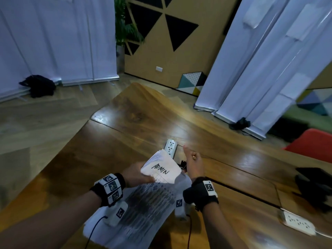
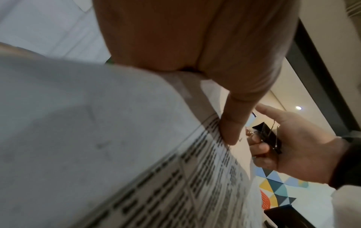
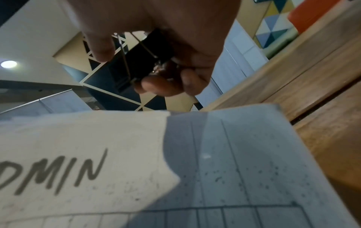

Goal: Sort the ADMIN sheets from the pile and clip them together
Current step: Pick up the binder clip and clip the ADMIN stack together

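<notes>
Wooden table [image 1: 143, 123], meeting room, white roll-up banners and a triangle-patterned wall behind; two socket strips set into the top.

Item 1, your left hand [image 1: 138, 174]: thumb [image 2: 230, 131] on top and fingers beneath, pinching the ADMIN sheets [image 1: 161, 168] at their near left edge. The bundle is lifted off the table and tilted, its far right corner turned toward your other hand, seemingly to offer a free edge to the clip. The top sheet carries the handwritten word ADMIN.

Item 2, your right hand [image 1: 194, 164]: fingers curled round a black binder clip [image 2: 267, 137], thumb raised. The wire handles lie against the palm; whether the clip's mouth is pressed open cannot be told. The clip sits just beside the bundle's right edge, apart from the paper, not yet on it.

Item 3, remaining pile [image 1: 143, 209]: printed sheets lying flat on the table beneath both wrists, directly under the lifted bundle.

Judgement: sorting looks finished; clipping is the step in hand.

Item 4, periphery: red chair [image 1: 312, 146] at right, dark object [image 1: 316, 187] on the table's right side.
</notes>
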A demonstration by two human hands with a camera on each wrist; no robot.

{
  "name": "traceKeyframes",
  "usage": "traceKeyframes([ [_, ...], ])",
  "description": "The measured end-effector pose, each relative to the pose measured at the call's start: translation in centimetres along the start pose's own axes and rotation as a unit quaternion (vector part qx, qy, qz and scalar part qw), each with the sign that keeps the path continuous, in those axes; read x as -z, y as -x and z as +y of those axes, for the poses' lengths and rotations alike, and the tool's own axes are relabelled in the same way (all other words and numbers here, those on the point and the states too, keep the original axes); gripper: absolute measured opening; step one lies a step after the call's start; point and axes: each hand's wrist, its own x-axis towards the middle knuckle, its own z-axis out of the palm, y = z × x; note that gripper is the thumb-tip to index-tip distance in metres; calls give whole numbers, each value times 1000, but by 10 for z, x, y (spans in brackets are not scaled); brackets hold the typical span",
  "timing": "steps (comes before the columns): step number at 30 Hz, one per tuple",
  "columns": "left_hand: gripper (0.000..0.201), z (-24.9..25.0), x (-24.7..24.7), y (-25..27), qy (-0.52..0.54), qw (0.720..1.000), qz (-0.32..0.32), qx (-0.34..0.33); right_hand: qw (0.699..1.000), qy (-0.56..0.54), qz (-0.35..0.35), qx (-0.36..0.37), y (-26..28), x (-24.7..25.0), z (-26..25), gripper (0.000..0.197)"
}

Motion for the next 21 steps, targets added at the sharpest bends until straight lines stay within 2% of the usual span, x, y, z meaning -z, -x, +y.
traceKeyframes([
  [3, 51, 1, -8, 1, 0, 1000, -4, -18, 996, 63, 24, 49, -1, 8, 4, 54],
  [6, 55, 8, -12, 3, -2, 999, -3, -36, 992, 106, 23, 69, -8, 15, 11, 36],
  [8, 68, 9, -12, 3, -2, 999, 1, -48, 995, 90, -9, 49, -15, 20, 17, 20],
  [11, 74, 5, -8, 3, 14, 999, 0, -44, 998, 55, -37, -10, -25, 30, 29, 21],
  [13, 70, 9, -4, 5, 20, 999, 11, -44, 1000, 11, -18, -22, -21, 38, 27, 18],
  [17, 58, 18, 13, 8, 60, 995, 53, -62, 998, -24, 46, -26, -5, 55, 32, 50],
  [19, 61, 22, 27, 7, 91, 990, 86, -70, 998, -19, 28, -43, 4, 56, 49, 64],
  [21, 69, 27, 40, 4, 121, 983, 119, -72, 998, 11, -49, -24, 13, 50, 63, 80],
])
